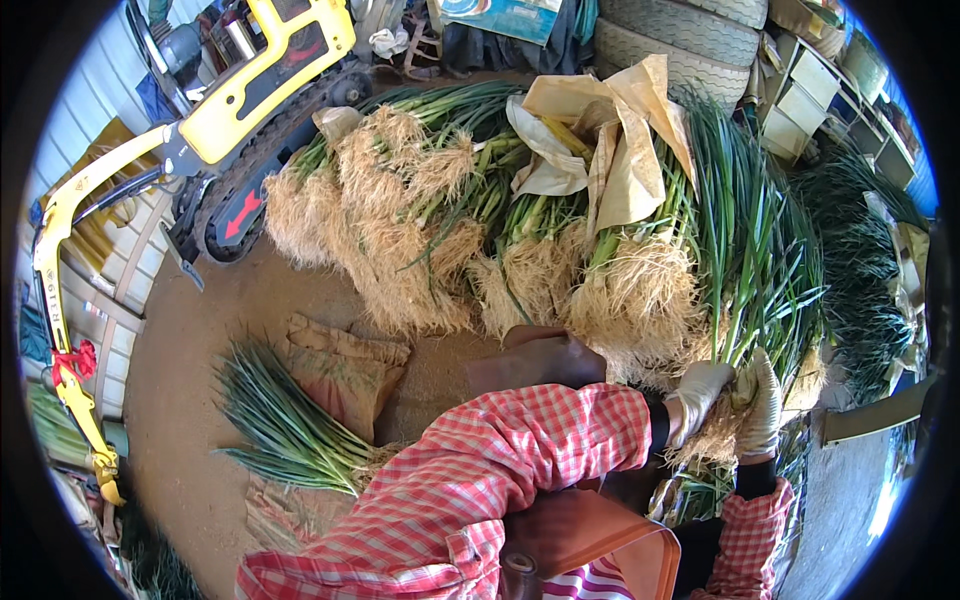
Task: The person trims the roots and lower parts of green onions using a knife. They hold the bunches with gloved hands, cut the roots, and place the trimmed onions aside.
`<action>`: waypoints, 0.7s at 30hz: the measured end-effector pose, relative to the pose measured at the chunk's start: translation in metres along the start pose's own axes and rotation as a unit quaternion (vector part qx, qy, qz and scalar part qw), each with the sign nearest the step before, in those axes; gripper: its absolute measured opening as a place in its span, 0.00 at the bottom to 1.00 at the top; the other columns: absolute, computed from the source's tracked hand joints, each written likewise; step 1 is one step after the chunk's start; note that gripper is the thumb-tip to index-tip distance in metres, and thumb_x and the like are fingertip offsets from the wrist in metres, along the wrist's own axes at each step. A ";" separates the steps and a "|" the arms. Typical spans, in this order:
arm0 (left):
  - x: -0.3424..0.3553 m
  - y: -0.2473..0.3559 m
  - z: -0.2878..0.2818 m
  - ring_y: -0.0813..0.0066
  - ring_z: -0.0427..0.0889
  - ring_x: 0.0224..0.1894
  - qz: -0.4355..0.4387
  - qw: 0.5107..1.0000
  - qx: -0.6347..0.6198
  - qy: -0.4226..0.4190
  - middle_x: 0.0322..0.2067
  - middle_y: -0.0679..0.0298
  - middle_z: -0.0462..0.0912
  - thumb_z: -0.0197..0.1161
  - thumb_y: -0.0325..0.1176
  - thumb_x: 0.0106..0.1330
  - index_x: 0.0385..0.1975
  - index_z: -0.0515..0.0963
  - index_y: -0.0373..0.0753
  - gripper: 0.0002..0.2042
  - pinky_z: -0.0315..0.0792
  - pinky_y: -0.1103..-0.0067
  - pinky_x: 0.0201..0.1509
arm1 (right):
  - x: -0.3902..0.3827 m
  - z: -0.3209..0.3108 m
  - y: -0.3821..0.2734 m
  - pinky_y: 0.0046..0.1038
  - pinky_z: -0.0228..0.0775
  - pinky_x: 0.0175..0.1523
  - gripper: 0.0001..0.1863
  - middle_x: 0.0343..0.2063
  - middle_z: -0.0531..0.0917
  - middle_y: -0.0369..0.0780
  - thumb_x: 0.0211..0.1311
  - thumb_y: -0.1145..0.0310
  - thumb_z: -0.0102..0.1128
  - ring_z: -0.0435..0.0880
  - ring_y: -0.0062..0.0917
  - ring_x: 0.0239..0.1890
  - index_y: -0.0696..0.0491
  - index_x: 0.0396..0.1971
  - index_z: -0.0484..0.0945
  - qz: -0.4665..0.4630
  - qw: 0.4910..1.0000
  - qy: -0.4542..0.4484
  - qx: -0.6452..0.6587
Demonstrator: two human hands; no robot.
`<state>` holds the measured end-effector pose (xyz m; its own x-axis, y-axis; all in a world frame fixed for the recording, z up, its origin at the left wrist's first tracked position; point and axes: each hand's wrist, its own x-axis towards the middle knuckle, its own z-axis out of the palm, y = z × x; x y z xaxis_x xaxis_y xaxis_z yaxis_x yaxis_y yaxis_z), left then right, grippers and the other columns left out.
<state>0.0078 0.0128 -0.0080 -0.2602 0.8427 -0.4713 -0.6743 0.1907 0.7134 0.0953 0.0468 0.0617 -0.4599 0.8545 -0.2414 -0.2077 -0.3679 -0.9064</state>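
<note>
- Yellow metal forms the digger (222,118) at far left, a red cloth (75,362) tied around its arm.
- Green leaves of a smaller bunch (285,410) fan out on the floor, beside a brown sack (345,385).
- Pale, stringy roots face the person along a row of bundles (405,230), with crumpled tan paper (637,175) over its middle and stacked tyres (690,45) behind.
- Red checked cloth covers the left arm, which crosses above an orange plastic object (585,535).
- White-gloved, the left hand (698,394) closes on the lower stems from the left; its fingertips are partly hidden.
- Long-leaved, the held bunch (735,335) stands between both hands, leaves up, roots below, at the right end of the row.
- Gloved too, the right hand (762,405) has its fingers together, pressed around the stems.
- Darker leaves (850,290) lie farther right.
</note>
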 end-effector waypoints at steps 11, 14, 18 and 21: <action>-0.003 0.014 0.009 0.74 0.75 0.21 0.024 0.995 -0.071 -0.058 0.23 0.62 0.80 0.61 0.39 0.58 0.28 0.79 0.33 0.13 0.69 0.77 0.26 | 0.016 -0.052 -0.019 0.19 0.63 0.26 0.18 0.17 0.75 0.32 0.68 0.54 0.52 0.70 0.16 0.19 0.51 0.22 0.74 -0.037 0.997 -0.061 -0.006; -0.031 0.031 0.009 0.74 0.76 0.23 0.025 0.975 -0.127 -0.179 0.25 0.61 0.81 0.58 0.38 0.63 0.32 0.79 0.35 0.12 0.69 0.77 0.28 | 0.035 -0.079 -0.010 0.20 0.69 0.43 0.18 0.34 0.81 0.36 0.68 0.55 0.52 0.77 0.17 0.33 0.55 0.44 0.77 -0.025 0.991 -0.109 -0.073; -0.028 0.004 0.022 0.75 0.77 0.27 -0.057 0.937 -0.267 -0.218 0.28 0.64 0.79 0.60 0.41 0.62 0.34 0.78 0.37 0.12 0.75 0.76 0.28 | 0.038 -0.085 0.013 0.26 0.67 0.56 0.23 0.52 0.75 0.40 0.71 0.58 0.45 0.75 0.24 0.51 0.56 0.58 0.67 -0.172 0.975 -0.114 -0.077; -0.062 0.039 0.007 0.77 0.75 0.26 -0.087 0.930 -0.215 -0.283 0.27 0.68 0.77 0.60 0.42 0.62 0.42 0.75 0.39 0.15 0.75 0.78 0.29 | 0.063 -0.094 0.030 0.28 0.67 0.59 0.23 0.56 0.72 0.40 0.73 0.61 0.39 0.73 0.25 0.54 0.55 0.63 0.61 -0.211 0.974 -0.084 -0.012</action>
<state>0.0022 -0.0285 0.0526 0.2034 0.9712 -0.1242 -0.9182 0.2333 0.3203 0.1419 0.1239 -0.0132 -0.4733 0.8551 0.2118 -0.3890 0.0129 -0.9212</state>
